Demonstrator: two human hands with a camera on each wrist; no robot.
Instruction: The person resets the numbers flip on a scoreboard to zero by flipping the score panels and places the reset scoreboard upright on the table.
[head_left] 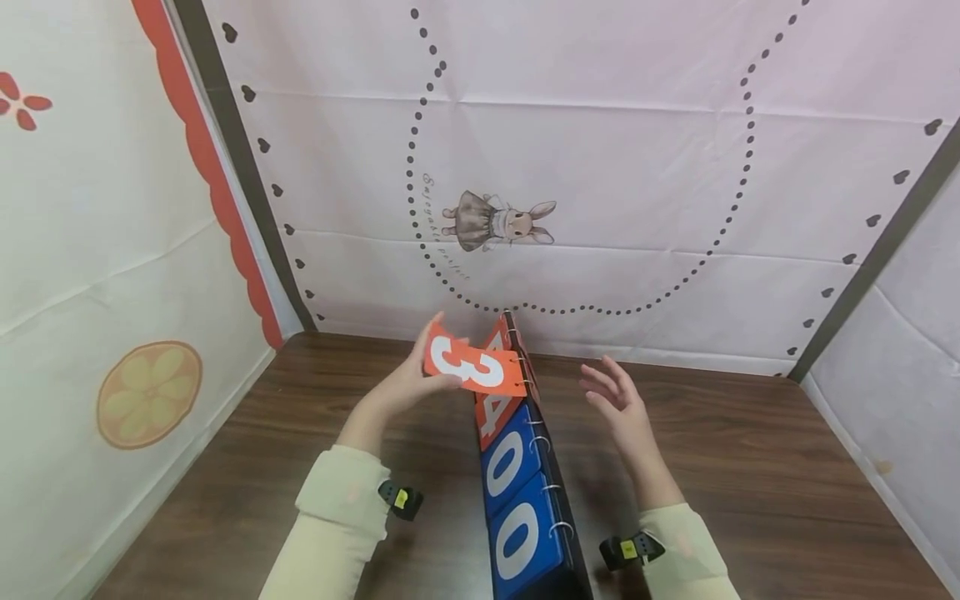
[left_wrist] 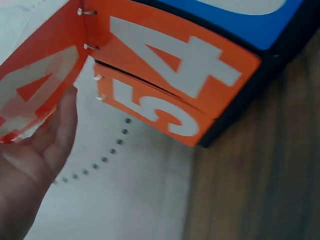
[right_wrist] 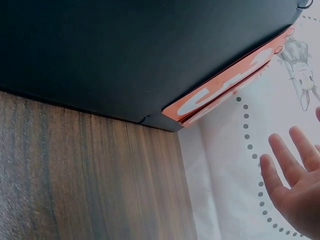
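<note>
A flip scoreboard with ringed number cards stands on the table, orange cards at the far end and blue cards reading 0 at the near end. My left hand holds the free end of an orange number card showing a 3, lifted out from the rings. In the left wrist view, that hand is at the raised card, whose face there shows a 4. Orange cards with 4 and 5 lie against the board. My right hand hovers right of the board, fingers spread, touching nothing.
The brown wooden table carries the board. A pale printed cloth wall rises behind it, with other cloth walls at left and right. On the board's black back, orange cards hang over the far end.
</note>
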